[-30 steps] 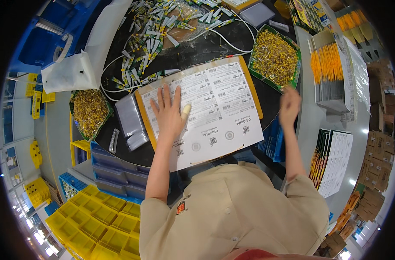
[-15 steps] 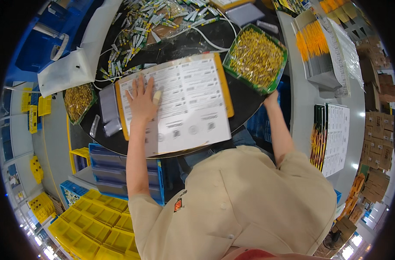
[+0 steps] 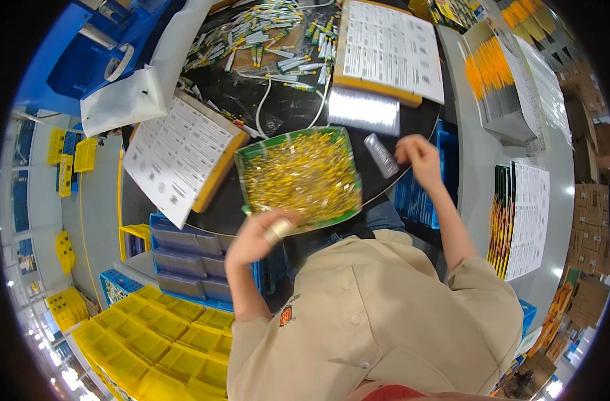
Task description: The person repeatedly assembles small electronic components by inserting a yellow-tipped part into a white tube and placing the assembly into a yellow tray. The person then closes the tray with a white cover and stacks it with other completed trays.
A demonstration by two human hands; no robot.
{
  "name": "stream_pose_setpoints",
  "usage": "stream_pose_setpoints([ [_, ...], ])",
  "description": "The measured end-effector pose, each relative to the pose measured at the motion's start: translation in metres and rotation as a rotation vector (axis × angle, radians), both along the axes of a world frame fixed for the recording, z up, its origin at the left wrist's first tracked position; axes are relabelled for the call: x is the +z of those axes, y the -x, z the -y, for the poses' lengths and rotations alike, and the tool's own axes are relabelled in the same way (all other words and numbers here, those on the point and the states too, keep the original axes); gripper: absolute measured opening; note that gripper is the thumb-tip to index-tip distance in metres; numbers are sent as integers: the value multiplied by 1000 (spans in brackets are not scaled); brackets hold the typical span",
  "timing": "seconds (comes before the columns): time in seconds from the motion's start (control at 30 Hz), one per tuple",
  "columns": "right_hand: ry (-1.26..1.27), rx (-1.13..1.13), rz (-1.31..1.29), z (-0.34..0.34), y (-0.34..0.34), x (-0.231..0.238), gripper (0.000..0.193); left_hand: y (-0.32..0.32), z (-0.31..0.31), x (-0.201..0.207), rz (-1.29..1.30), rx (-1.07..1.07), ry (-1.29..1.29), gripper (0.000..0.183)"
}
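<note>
A green tray (image 3: 241, 166) full of small yellow pieces lies at the near middle of the black table. My left hand (image 3: 251, 239), with a pale yellow cover on one finger, is closed at the tray's near left edge; motion blurs its fingers and the pieces. Off to the right, my right hand (image 3: 422, 159) hovers by the table edge with its fingers curled together. What those fingertips hold, if anything, is hidden. Beside them is a small grey strip (image 3: 380, 156) with light print.
Printed sheets top an orange-edged stack (image 3: 184, 155) at left and another stack (image 3: 388, 50) at far right. Clear plastic sleeves (image 3: 364, 111) lie below the latter. Small tubes (image 3: 258, 37) and white cords (image 3: 263, 110) spread behind. Yellow bins (image 3: 141, 337) stand lower left.
The green tray has come from the right to the near middle. Printed stacks now lie apart, left and far right. My left hand has left the sheets for the tray; the right has let go of it.
</note>
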State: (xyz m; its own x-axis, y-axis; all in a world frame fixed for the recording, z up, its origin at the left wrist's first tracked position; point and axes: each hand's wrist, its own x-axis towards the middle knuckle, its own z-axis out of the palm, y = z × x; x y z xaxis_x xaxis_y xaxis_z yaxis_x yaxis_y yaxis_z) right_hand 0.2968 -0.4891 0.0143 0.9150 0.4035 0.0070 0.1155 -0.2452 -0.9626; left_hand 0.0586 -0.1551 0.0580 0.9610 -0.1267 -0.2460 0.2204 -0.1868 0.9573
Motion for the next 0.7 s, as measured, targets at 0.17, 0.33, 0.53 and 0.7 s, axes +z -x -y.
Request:
stream_pose_setpoints([
  [0.17, 428, -107, 732, -33, -104, -34, 34, 50, 76, -58, -474, 119, 183, 43],
  [0.33, 676, 102, 804, -66, -118, -49, 43, 54, 105, -126, -308, 1036, 533, 39],
  [0.53, 650, 343, 825, -97, -67, -32, 47, 57, -4, -160, -46, 1709, 213, 42],
  [0.7, 583, 460, 801, -123, -37, -19, 48, 77, -107, -163, -108, 1736, 148, 36],
])
